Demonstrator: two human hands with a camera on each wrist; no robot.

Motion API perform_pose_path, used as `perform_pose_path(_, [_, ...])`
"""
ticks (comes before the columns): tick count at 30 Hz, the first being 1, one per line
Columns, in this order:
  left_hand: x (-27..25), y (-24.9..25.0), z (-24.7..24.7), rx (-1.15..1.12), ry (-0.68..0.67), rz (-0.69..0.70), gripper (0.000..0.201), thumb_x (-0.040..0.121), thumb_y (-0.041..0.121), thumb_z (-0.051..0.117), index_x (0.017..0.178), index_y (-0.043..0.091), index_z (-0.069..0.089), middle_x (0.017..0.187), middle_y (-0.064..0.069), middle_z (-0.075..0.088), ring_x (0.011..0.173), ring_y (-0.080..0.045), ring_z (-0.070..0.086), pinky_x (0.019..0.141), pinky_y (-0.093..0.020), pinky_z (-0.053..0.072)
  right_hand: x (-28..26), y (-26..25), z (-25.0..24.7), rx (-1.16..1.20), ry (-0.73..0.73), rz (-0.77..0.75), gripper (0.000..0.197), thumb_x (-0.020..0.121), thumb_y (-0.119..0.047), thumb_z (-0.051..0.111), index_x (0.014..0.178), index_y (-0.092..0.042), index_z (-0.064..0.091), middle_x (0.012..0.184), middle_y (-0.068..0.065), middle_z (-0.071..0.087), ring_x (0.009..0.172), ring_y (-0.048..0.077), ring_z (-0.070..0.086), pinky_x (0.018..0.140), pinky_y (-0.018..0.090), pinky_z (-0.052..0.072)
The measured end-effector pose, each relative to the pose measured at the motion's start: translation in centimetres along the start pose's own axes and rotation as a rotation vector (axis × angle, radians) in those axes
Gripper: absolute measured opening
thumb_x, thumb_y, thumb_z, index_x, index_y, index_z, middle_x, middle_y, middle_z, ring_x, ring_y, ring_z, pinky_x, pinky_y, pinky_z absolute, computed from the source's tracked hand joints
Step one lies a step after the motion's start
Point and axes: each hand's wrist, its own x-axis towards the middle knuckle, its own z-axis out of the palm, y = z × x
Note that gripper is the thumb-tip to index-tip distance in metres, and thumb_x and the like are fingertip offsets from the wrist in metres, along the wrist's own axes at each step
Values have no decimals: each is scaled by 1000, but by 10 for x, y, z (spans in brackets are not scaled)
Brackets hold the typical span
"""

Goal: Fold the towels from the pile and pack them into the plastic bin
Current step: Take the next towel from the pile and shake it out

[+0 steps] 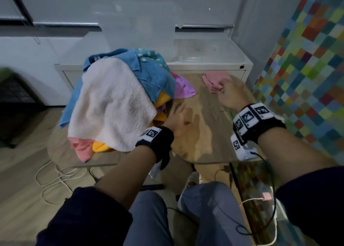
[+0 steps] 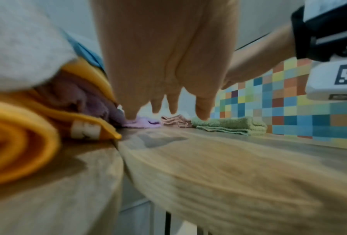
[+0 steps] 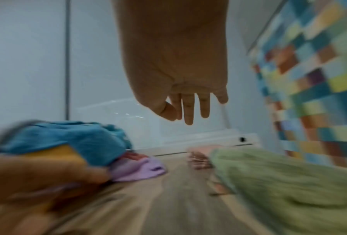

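Pile of towels point(image 1: 113, 100) heaped on surface point(image 1: 201, 134) at left: soft, light, floppy; best pinched at a corner. Left hand point(image 1: 176, 121) at pile's edge, fingers loose, holding nothing. Right hand point(image 1: 230, 93) over folded pink towel point(image 1: 214, 78), fingers relaxed.

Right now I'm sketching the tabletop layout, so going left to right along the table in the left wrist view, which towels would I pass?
Orange towel → purple towel → folded pink towel → folded green towel.
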Motion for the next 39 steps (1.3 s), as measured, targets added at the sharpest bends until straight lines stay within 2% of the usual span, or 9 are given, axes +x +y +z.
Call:
perform_pose_path(4, [-32, -18, -17, 77, 490, 37, 47, 79, 29, 48, 120, 8, 56, 127, -18, 52, 124, -37, 43, 109, -47, 28, -23, -84, 32, 187, -140, -143, 23, 86, -8, 49, 98, -3, 68, 106, 20, 67, 100, 33, 61, 87, 37, 48])
perform_pose_path(9, [-75, -46, -17, 70, 729, -377, 47, 75, 37, 59, 114, 12, 52, 110, -14, 54, 99, -34, 51, 77, -40, 41, -59, -141, 67, 258, -222, -213, 26, 83, -7, 49, 102, -8, 66, 109, 18, 66, 103, 33, 60, 87, 37, 49])
perform_pose_path(14, [-92, -72, -8, 91, 474, -445, 30, 86, 27, 45, 109, 7, 48, 112, -13, 48, 103, -34, 45, 71, -34, 28, -71, -164, 79, 442, -287, -110, 28, 86, -3, 50, 114, 4, 51, 105, 20, 59, 106, 35, 54, 92, 40, 43])
perform_pose_path(18, [-111, -63, -34, -282, 626, -361, 21, 86, 20, 48, 101, 6, 46, 97, -17, 55, 91, -32, 52, 71, -37, 32, -76, -171, 76, 604, -241, -94, 45, 82, 6, 45, 125, -7, 42, 117, 21, 54, 108, 31, 52, 90, 36, 43])
perform_pose_path(22, [-122, -46, -67, -277, 720, -145, 9, 88, 14, 49, 93, 7, 50, 90, -15, 59, 86, -31, 56, 62, -22, 22, -79, -177, 61, 407, -83, -251, 62, 80, 6, 49, 137, -11, 32, 134, 15, 37, 117, 31, 46, 97, 41, 40])
perform_pose_path(28, [-120, -10, -104, -259, 805, 5, 16, 89, 24, 52, 95, 12, 59, 92, -9, 65, 87, -28, 58, 66, -29, 34, -63, -164, 34, 434, 283, -143, 14, 85, -11, 55, 99, -11, 58, 108, 9, 51, 96, 24, 52, 76, 31, 38])
perform_pose_path(31, [-116, 1, -117, -128, 793, 16, 28, 84, 34, 60, 108, 19, 60, 105, -4, 65, 97, -24, 58, 76, -31, 40, -56, -142, 5, 494, 469, -21, 17, 81, -6, 57, 96, -14, 59, 101, 9, 64, 94, 29, 59, 74, 36, 45])
perform_pose_path(35, [-102, 7, -123, 70, 625, 88, 43, 83, 14, 60, 124, 6, 48, 123, -17, 56, 111, -34, 53, 86, -40, 37, -53, -106, -41, 435, 664, 144, 24, 90, -7, 43, 106, -15, 59, 106, 10, 66, 102, 32, 58, 83, 39, 44])
perform_pose_path(39, [-85, 17, -126, -164, 665, 122, 25, 87, 22, 53, 102, 3, 59, 100, -20, 64, 96, -34, 58, 73, -36, 36, -55, -56, -66, 474, 738, 255, 17, 94, -13, 42, 100, -12, 58, 106, 13, 64, 99, 30, 59, 77, 35, 43])
